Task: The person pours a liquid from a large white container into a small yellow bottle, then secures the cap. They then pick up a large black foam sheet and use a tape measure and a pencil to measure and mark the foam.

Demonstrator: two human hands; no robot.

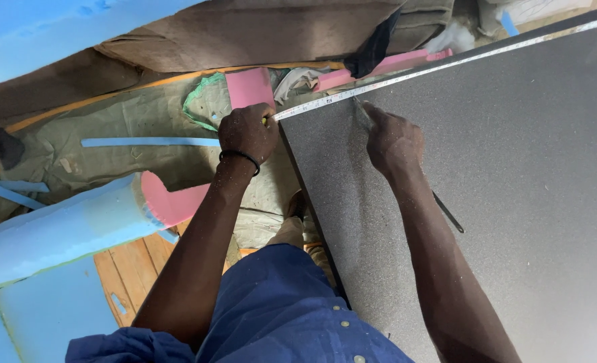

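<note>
A large dark grey foam sheet fills the right half of the view. A white measuring tape runs along its far edge. My left hand, with a black band at the wrist, is closed on the tape's end at the sheet's near-left corner. My right hand rests on the sheet just below the tape, fingers closed on a small thin dark tool whose tip touches the foam close to the tape; I cannot tell what kind of tool it is.
Blue foam blocks and pink foam offcuts lie at left on olive cloth and wooden boards. A thin blue strip lies on the cloth. A black thin rod lies on the sheet behind my right forearm.
</note>
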